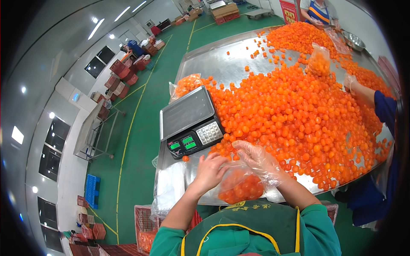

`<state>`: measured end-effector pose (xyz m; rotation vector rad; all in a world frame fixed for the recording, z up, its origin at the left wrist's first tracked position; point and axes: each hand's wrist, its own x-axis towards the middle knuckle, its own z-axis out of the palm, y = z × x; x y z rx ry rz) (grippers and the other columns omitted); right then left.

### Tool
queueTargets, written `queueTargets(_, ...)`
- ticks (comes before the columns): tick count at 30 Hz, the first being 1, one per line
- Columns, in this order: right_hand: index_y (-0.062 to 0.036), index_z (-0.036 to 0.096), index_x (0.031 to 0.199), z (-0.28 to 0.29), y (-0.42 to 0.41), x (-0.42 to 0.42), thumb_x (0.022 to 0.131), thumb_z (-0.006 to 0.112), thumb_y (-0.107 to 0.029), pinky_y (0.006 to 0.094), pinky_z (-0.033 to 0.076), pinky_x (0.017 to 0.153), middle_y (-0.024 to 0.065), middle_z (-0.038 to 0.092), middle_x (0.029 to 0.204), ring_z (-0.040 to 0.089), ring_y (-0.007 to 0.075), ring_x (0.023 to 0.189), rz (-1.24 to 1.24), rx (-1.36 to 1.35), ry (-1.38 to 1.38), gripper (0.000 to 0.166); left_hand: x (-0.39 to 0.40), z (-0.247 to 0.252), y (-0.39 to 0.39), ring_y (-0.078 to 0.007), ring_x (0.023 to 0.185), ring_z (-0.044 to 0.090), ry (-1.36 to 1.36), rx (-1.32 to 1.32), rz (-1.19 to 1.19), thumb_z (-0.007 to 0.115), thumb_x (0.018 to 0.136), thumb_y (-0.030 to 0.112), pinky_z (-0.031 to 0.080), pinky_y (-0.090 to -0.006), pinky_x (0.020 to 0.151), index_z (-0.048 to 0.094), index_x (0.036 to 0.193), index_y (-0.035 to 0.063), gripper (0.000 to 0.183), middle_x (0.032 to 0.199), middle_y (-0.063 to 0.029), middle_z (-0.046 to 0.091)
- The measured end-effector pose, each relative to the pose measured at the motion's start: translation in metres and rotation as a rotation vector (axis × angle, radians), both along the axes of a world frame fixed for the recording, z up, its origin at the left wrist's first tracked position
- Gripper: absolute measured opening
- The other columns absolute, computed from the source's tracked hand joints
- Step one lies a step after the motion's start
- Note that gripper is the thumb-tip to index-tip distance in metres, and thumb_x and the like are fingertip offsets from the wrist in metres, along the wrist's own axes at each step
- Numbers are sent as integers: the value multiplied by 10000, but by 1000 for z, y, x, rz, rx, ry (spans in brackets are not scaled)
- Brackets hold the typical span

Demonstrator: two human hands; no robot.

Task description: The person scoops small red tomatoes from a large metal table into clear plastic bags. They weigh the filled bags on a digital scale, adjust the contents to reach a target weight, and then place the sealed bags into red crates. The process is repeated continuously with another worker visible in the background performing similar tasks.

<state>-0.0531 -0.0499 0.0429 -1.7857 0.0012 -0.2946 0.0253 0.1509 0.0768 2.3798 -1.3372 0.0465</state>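
Observation:
A clear plastic bag (241, 188), partly filled with small round orange fruits, rests at the table's front edge against my apron. The bare fingers of my left hand (209, 172) are at the left side of its mouth and appear to grip the film. My right hand (260, 161), in a clear plastic glove, is curled over the bag's right side. Whether anything is inside its palm is hidden. Just beyond both hands spreads a large heap of the orange fruits (282, 115). A black digital scale (189, 120) with lit green displays stands ahead of my left hand, its pan bare.
A stack of clear bags (171, 182) lies left on the steel table (205, 62). Filled bags (189, 84) (318, 60) stand behind the scale and on the heap. A co-worker's gloved hand (350, 81) reaches in from the right; another person (320, 12) stands at the far end.

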Motion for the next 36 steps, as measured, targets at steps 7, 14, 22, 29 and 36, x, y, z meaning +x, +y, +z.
queueTargets(7, -64, 565, 1283, 0, 5, -3, 1005, 515, -221, 384, 541, 779, 175, 695, 1024, 693, 331, 923, 49, 78, -126, 323, -6, -12, -33, -252, 863, 558, 570, -211, -138, 659, 883, 128, 411, -363, 833, 647, 839, 46, 93, 823, -83, 612)
queueTargets(14, -59, 595, 1228, 3, -8, -9, 1013, 498, -191, 391, 537, 772, 172, 699, 1001, 693, 324, 918, -26, -102, -163, 270, -3, -8, 4, -257, 820, 520, 421, -204, -235, 654, 870, 82, 400, -361, 820, 589, 791, 28, 116, 804, -79, 587)
queueTargets(22, -36, 625, 1227, -4, -18, -8, 1024, 501, -303, 379, 515, 804, 121, 714, 1027, 685, 254, 942, -32, -88, -92, 358, -14, 10, 58, -294, 821, 526, 399, -232, -81, 675, 837, 53, 412, -376, 783, 580, 797, 35, 105, 783, -91, 563)
queueTargets(29, 6, 657, 1088, -10, -81, -7, 1033, 493, -137, 310, 426, 1013, 61, 664, 1121, 588, 161, 1097, -332, 6, -22, 224, -15, 21, 62, -292, 793, 505, 366, -217, 0, 652, 835, 23, 410, -372, 727, 564, 797, 19, 95, 750, -93, 528)
queueTargets(36, -84, 708, 990, 65, -8, -3, 845, 704, -269, 414, 526, 737, 158, 674, 886, 660, 303, 826, 371, -752, 6, 235, -12, 30, 46, -308, 765, 477, 170, -135, -53, 648, 816, 6, 385, -389, 750, 548, 799, 30, 104, 738, -102, 497)
